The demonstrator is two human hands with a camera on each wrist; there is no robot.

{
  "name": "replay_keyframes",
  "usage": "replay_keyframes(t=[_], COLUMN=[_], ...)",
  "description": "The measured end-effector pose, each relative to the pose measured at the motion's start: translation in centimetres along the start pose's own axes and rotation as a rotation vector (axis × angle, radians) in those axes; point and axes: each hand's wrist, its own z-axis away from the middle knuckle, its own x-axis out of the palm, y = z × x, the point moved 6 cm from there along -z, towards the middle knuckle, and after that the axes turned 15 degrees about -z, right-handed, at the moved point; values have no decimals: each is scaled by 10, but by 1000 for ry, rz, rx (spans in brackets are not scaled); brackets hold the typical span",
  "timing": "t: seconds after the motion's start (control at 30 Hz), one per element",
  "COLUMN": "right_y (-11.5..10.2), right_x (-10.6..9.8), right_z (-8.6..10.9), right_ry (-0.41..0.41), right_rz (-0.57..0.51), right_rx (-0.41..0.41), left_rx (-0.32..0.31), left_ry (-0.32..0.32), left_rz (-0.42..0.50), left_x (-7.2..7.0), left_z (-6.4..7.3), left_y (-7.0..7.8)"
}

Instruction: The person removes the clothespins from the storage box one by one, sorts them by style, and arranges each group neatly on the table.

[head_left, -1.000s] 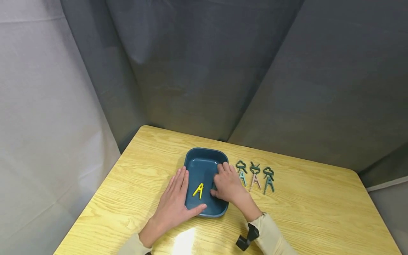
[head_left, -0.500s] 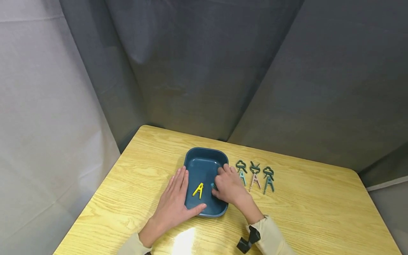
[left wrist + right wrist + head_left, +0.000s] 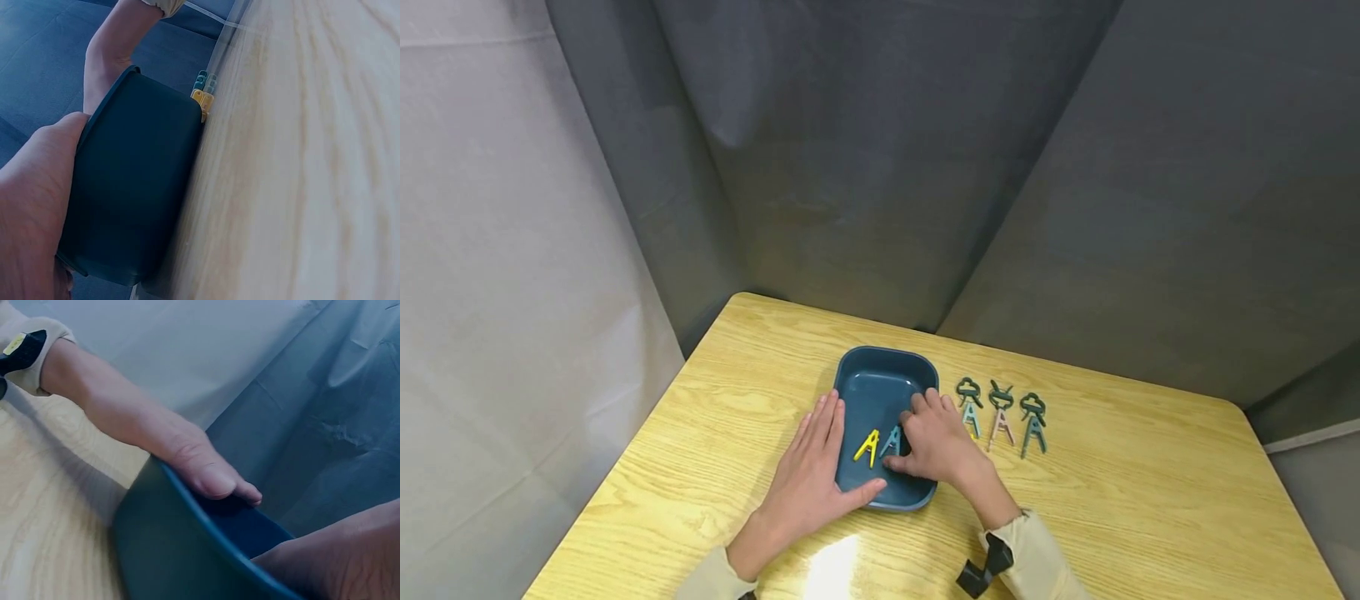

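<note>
A dark blue bin (image 3: 868, 383) stands on the table. My left hand (image 3: 808, 475) rests along its left wall, fingers straight and together, with the thumb over the near rim; the left wrist view shows this hand (image 3: 37, 187) against the bin (image 3: 134, 181). Inside, a yellow clothespin (image 3: 868, 447) lies left of a blue clothespin (image 3: 891, 442). My right hand (image 3: 940, 437) reaches over the right rim, its thumb right at the blue clothespin's lower end and its other fingers curled. I cannot tell whether it pinches the blue clothespin.
Right of the bin lie light blue (image 3: 971, 419), pink (image 3: 1002, 427) and teal (image 3: 1033, 435) clothespins, below a row of dark green clips with looped heads (image 3: 1001, 397). A bit of yellow shows by the light blue one. Grey curtains (image 3: 865, 167) hang behind the table.
The blue clothespin, mostly covered by the right hand before, now shows beside the yellow one. The right thumb has shifted slightly left and nearer. The left hand has stayed put.
</note>
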Motion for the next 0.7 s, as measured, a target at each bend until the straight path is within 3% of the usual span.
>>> replay_keyframes(t=[0.23,0.4,0.7], right_y=[-4,-7,-13], right_x=[4,5,7], right_z=[2,3,3], right_ry=[33,38,78], right_rz=[30,15,88], right_rx=[-38,-49,-82], left_rx=[8,3,2], left_ry=[40,17,-1], left_rz=[-15,-14,-7], left_x=[-2,0,1], left_z=[0,1,0], left_y=[1,0,0])
